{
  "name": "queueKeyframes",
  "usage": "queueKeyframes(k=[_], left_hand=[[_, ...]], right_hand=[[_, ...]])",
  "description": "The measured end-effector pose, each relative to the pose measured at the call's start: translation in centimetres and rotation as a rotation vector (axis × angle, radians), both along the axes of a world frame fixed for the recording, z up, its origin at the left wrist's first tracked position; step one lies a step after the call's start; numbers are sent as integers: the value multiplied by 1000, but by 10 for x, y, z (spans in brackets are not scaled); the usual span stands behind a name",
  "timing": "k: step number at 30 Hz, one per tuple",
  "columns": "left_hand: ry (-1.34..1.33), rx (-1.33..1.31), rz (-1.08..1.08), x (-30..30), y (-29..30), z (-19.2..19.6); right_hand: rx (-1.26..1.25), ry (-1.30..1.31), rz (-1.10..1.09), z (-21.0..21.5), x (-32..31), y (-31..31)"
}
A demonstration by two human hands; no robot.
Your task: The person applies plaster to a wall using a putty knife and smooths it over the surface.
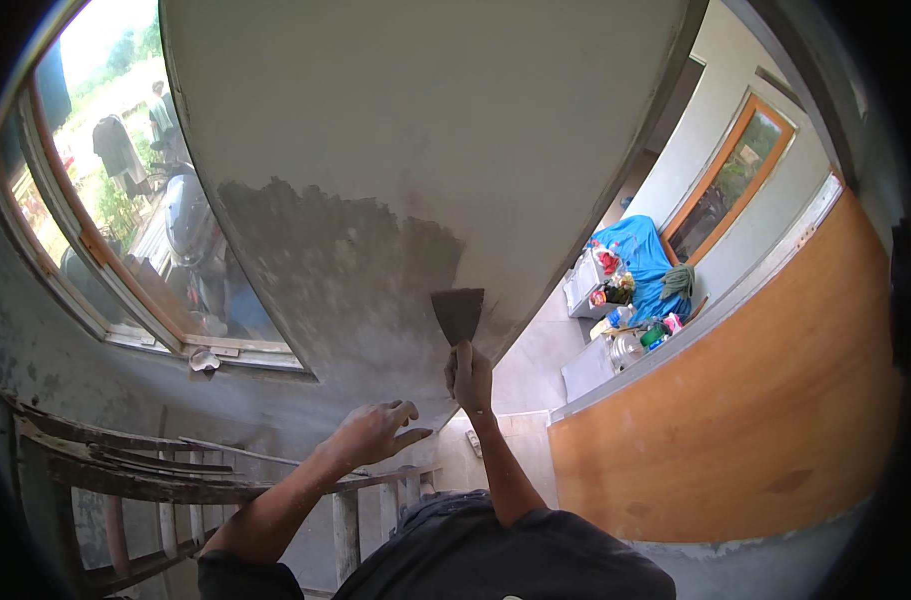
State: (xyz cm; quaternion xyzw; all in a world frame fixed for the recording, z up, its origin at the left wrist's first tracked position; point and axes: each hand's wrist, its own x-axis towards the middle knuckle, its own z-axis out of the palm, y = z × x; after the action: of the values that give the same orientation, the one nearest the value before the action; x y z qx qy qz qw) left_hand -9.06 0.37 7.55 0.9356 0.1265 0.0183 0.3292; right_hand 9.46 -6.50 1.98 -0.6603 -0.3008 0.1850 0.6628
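Observation:
My right hand (470, 378) is wrapped round the handle of a wide putty knife (459, 313). Its dark, flared blade lies up against the wall panel (426, 110), at the lower right edge of a damp grey coat of plaster (326, 235). The handle is mostly hidden in my fist. Lower and to the left, my left hand (374, 432) hangs in front of the wall with its fingers apart and nothing in it. My left forearm passes over a rough wooden ladder-like frame (176, 485).
At left is a window (126, 200) with a small whitish object (205, 360) on its sill. Through the opening at right, a blue tarp (636, 260) and assorted household items stand on pale tiles. A curved orange-brown board (726, 400) stands at the right.

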Motion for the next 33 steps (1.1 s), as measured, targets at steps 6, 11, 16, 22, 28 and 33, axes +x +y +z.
queueKeyframes(k=[6, 11, 16, 22, 28, 33], left_hand=[[34, -3, -2, 5, -1, 7], [-21, 39, -18, -1, 3, -3], [19, 7, -12, 4, 1, -2], [12, 25, -13, 1, 3, -1], [50, 2, -5, 3, 2, 2], [82, 14, 0, 1, 1, 5]], right_hand=[[-49, -14, -23, -34, 10, 4], [-73, -15, 0, -10, -1, 0], [-29, 10, 7, -12, 8, 2], [-101, 7, 4, -19, 4, 1], [-24, 49, -10, -10, 1, -1], [-74, 69, 4, -25, 3, 1]])
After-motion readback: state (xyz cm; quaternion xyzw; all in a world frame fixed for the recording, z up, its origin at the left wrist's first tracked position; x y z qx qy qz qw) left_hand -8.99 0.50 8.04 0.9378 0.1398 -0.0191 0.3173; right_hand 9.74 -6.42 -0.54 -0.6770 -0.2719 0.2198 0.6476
